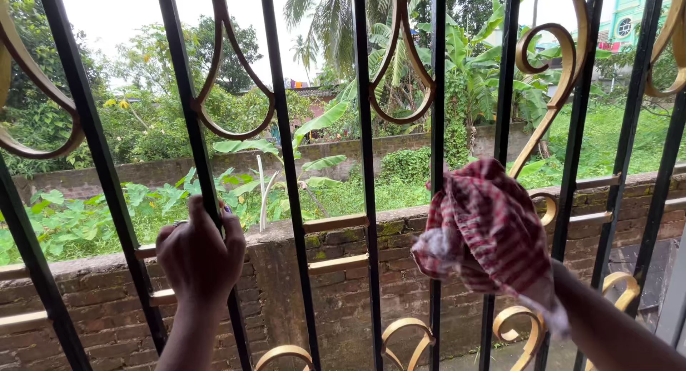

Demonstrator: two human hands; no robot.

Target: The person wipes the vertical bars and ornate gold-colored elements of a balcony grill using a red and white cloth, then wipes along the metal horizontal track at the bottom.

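This is a home's barred window or balcony facing a back garden, shown by the black iron grille [364, 128] with gold scrollwork, a mossy brick boundary wall [343, 271] at 6 o'clock, and banana plants [471, 71] at 1 o'clock.

Red-checked cloth [486, 228] (black-and-gold grille [364, 128])

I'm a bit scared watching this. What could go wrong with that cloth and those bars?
The red checked cloth is bunched in the right hand right at the black bars. It might slip through a gap and drop outside, beyond the brick wall. It could also snag on a gold scroll. The left hand is wrapped around one bar, so fingers might get pinched if it slides.
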